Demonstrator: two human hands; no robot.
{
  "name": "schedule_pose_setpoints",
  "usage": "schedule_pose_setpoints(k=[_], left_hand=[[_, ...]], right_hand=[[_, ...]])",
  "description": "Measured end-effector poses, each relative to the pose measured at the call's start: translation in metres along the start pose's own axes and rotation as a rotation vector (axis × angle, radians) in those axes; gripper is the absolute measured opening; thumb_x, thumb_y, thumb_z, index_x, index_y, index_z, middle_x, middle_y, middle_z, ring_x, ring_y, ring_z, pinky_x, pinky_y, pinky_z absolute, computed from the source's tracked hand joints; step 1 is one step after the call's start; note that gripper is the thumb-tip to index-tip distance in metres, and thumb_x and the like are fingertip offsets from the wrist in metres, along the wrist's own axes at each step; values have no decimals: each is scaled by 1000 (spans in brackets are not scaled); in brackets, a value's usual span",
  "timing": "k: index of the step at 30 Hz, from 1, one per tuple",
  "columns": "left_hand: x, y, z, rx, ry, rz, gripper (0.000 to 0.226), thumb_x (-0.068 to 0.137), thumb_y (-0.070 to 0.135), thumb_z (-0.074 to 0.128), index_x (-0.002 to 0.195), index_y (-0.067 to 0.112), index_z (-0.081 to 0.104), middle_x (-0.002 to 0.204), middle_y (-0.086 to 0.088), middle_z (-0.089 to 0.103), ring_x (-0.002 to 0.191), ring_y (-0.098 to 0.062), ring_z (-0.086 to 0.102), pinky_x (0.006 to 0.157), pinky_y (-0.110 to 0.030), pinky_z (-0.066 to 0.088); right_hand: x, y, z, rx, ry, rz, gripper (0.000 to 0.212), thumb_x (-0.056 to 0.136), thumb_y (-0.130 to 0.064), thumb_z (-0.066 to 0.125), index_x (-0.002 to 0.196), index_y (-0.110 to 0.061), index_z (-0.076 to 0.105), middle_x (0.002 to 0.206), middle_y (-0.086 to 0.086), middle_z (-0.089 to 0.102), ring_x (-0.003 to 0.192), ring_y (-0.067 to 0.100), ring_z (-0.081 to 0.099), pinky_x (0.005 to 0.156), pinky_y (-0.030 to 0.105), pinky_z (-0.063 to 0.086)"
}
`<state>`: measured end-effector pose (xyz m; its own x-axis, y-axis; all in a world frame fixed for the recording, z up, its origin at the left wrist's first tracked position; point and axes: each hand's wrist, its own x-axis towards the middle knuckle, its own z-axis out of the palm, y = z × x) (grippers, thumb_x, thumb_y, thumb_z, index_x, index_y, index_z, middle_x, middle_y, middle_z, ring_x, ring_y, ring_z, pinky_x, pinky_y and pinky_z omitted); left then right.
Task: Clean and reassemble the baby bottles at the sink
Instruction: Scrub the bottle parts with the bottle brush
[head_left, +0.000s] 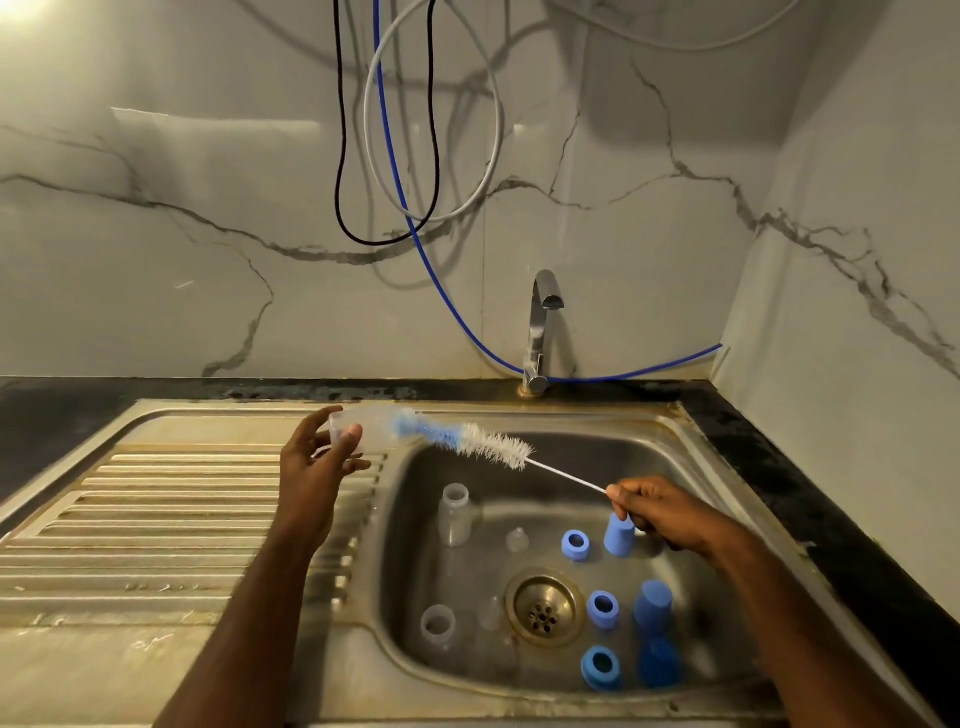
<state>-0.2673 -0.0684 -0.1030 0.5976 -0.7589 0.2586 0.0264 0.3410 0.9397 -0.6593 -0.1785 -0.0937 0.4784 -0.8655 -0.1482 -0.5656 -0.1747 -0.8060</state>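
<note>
Left hand (317, 462) has its grip curled round a clear baby bottle (363, 428), held sideways just above the sink (675, 431) rim. Right hand (660, 512) pinches the wire handle of the bottle brush (467, 439), tip inside the bottle. Blue collars and caps sit in the sink by the drain (544, 607).

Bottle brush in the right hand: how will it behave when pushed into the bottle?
The bottle brush has a thin wire stem, pinched far back by the right hand, so it will probably flex. Its bristles look soft and should compress. The clear bottle in the left hand seems light and may shift.
</note>
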Motion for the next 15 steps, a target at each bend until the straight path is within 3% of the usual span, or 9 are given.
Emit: schedule_pose_setpoints(k=[6, 11, 15], left_hand=[[6, 3, -8, -7, 284, -7, 44, 91, 11, 72, 130, 16, 52, 131, -21, 56, 96, -26, 71, 79, -36, 60], [-6, -8, 20, 130, 98, -77, 42, 87, 25, 77, 121, 21, 52, 118, -13, 62, 84, -25, 76, 69, -35, 63], [-9, -18, 36, 301, 1, -52, 44, 86, 36, 77, 118, 22, 49, 112, -7, 62, 76, -13, 75, 63, -32, 63]], right_hand=[[-8, 8, -6, 73, 87, 119, 40, 106, -42, 40, 75, -21, 53, 59, -2, 38, 45, 7, 30, 42, 19, 23], [-6, -4, 18, 76, -30, 56, 25, 103, -46, 47, 90, -28, 59, 59, -10, 45, 47, 4, 34, 43, 20, 26], [-2, -19, 35, 39, 99, -116, 16, 101, -34, 56, 91, -24, 63, 60, -8, 53, 46, 5, 40, 42, 22, 33]])
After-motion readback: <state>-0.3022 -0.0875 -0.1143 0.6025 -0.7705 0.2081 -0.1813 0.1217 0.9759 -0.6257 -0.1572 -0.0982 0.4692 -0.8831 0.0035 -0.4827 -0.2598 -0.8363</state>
